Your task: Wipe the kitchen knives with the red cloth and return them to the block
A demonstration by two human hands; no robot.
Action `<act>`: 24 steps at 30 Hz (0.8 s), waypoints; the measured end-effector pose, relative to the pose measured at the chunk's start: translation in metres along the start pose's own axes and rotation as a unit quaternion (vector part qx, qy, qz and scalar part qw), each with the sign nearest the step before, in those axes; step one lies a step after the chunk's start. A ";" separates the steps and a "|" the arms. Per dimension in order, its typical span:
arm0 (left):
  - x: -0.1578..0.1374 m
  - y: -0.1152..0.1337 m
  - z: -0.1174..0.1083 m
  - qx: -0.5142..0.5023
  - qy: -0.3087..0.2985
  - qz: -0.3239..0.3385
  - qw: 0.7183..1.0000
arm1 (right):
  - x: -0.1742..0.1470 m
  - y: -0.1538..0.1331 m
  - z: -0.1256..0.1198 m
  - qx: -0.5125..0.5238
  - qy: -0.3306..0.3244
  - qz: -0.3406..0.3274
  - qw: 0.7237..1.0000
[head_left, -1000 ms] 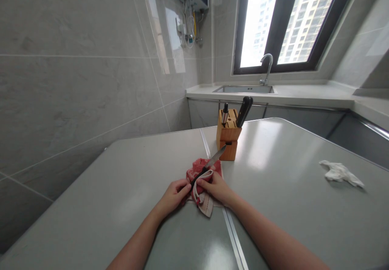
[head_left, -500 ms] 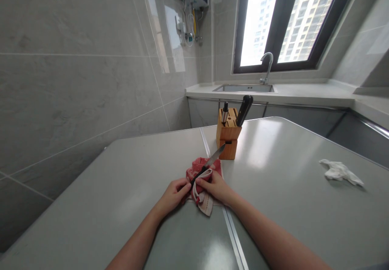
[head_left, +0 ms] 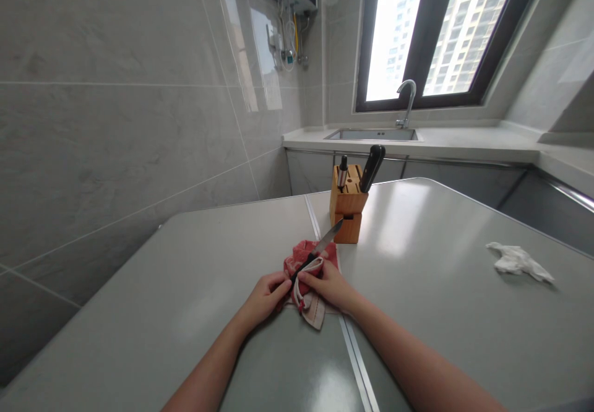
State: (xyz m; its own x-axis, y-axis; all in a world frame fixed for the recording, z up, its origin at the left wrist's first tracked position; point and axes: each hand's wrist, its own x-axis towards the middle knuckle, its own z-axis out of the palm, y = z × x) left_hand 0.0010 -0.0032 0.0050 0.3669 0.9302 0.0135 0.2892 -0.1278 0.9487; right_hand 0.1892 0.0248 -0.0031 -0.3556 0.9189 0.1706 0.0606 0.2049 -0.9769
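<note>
Left hand had its fingers curled tight round the black handle of a small knife, blade pointing up and away toward the knife block. Right hand was pinching a fold of the red cloth w/ thumb and fingers pressed together, right at the spot where handle meets blade. My guess is the cloth was wrapped there so the steel gets wiped w/o bare skin on the edge, and the tip aimed away from the body for the same reason.

The rest of the cloth lay bunched on the tabletop, right on the centre seam. Just beyond the knife tip stood the wooden knife block, w/ two black-handled tools in its slots and some slots free. Crumpled white tissue sat well apart on the right. Sink under the window, can't tell if anything's in it.
</note>
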 end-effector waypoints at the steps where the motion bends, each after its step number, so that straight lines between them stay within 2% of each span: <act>1: 0.000 0.000 0.000 0.001 0.001 0.002 1.000 | 0.000 0.000 0.000 0.000 -0.001 -0.001 1.000; 24: 0.000 -0.002 0.000 0.006 0.002 0.005 1.000 | 0.000 -0.001 0.000 0.006 0.004 0.000 1.000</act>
State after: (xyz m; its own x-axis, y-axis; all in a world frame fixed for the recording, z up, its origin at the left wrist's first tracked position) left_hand 0.0003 -0.0025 0.0031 0.3660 0.9303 0.0235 0.2962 -0.1404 0.9447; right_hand 0.1889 0.0241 -0.0020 -0.3486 0.9214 0.1721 0.0487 0.2012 -0.9783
